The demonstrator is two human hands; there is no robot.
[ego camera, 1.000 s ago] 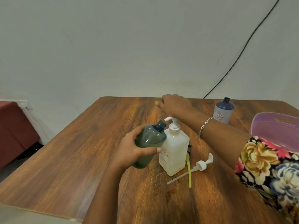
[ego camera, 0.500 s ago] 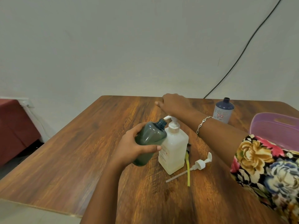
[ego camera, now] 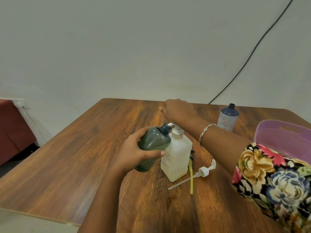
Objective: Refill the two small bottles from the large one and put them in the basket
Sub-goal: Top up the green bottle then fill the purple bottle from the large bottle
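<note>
My left hand [ego camera: 134, 153] grips a dark green small bottle [ego camera: 154, 145], uncapped and tilted with its neck up and to the right, against a white pump bottle [ego camera: 178, 157] standing mid-table. My right hand [ego camera: 178, 110] reaches over that bottle to the far side of the table, knuckles up, fingers curled downward and hidden; whether it holds anything cannot be seen. A blue bottle [ego camera: 228, 118] stands uncapped at the back right. The purple basket [ego camera: 282, 137] sits at the right edge.
A loose white pump head with its tube [ego camera: 203, 171] lies right of the white bottle, beside a yellow strip [ego camera: 191, 179]. A black cable [ego camera: 252, 52] runs down the wall. The wooden table [ego camera: 84, 157] ends near me and at left.
</note>
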